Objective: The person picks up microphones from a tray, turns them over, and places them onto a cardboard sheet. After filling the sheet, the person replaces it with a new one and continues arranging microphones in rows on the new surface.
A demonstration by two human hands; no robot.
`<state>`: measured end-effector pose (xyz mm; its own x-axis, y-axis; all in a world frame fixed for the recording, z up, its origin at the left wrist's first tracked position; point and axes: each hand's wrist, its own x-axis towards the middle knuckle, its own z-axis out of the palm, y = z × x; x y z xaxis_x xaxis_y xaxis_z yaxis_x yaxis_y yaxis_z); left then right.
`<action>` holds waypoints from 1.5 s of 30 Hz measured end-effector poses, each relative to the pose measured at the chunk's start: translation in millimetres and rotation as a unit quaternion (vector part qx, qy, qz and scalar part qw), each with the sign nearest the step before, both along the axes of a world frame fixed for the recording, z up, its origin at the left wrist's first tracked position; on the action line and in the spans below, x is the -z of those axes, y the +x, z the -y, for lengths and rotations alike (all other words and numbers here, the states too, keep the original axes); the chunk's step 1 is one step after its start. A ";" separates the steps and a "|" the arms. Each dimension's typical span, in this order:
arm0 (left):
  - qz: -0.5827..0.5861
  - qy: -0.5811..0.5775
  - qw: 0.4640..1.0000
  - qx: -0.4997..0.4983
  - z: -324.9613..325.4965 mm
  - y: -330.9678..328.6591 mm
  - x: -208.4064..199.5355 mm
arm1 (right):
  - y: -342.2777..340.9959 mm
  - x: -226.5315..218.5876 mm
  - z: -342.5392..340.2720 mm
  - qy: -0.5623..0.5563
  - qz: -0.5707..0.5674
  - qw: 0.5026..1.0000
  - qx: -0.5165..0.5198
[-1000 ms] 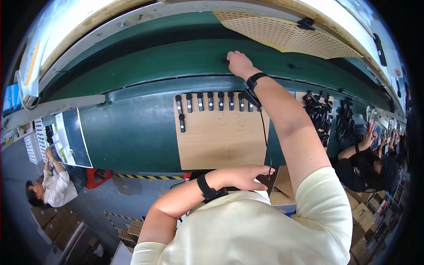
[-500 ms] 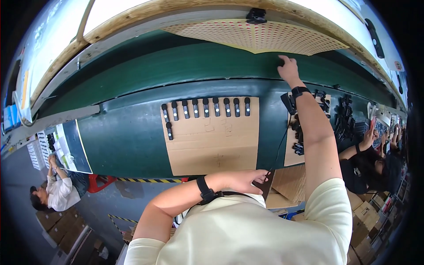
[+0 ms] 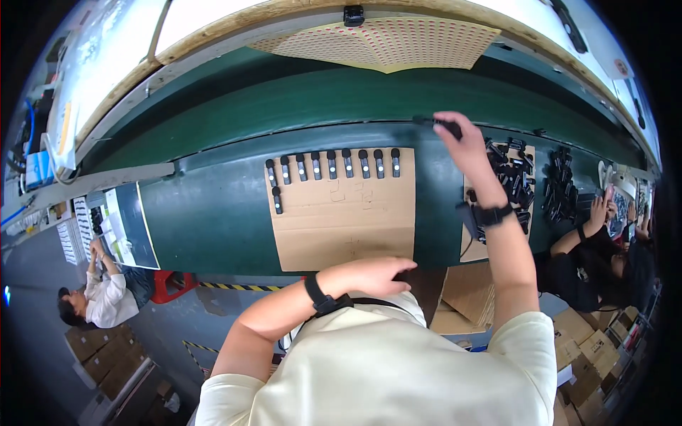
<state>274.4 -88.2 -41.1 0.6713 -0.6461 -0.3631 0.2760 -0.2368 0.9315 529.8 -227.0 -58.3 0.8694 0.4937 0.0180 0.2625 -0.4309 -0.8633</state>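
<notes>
My right hand (image 3: 462, 138) is raised over the green bench near the belt's front edge. Its fingers close on a black stick-shaped device (image 3: 428, 121), smeared by motion. Low at the bench's near edge, in front of my body, my left hand (image 3: 380, 275) is curled, with something dark at its fingertips that I cannot make out. Between the hands lies a brown cardboard sheet (image 3: 341, 238). Several small microphones with black round heads and grey bodies stand in a row along its far edge, one microphone (image 3: 332, 165) among them; a single microphone (image 3: 277, 200) lies below the row's left end.
At right, another cardboard piece (image 3: 480, 248) carries a heap of black parts (image 3: 517, 177), with a second black heap (image 3: 560, 177) beyond. A green belt (image 3: 284, 96) runs along the far side below a yellow dotted sheet (image 3: 398, 42). Co-workers sit at both sides.
My right hand has come back from the belt toward me and now has a black device in it. My left hand has shifted slightly left. The view has turned a little.
</notes>
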 end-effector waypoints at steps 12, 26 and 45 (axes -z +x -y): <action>0.209 0.020 0.919 -0.333 -95.2 -35.0 -137.0 | -203.2 -143.0 -27.7 0.140 0.051 0.982 -0.113; 0.433 0.037 0.832 -0.345 -119.9 -69.3 -148.5 | -254.2 -170.7 -61.7 0.174 0.076 0.974 -0.127; 0.133 -0.168 0.868 -0.448 -128.0 -77.7 -137.5 | -248.3 -175.2 -75.4 0.164 0.114 0.974 -0.109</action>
<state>196.7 39.8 96.4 0.9903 0.1387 -0.0104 -0.0262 0.2600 0.9652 281.5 -151.6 116.8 0.7001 0.6006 0.3862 0.5177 -0.0544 -0.8538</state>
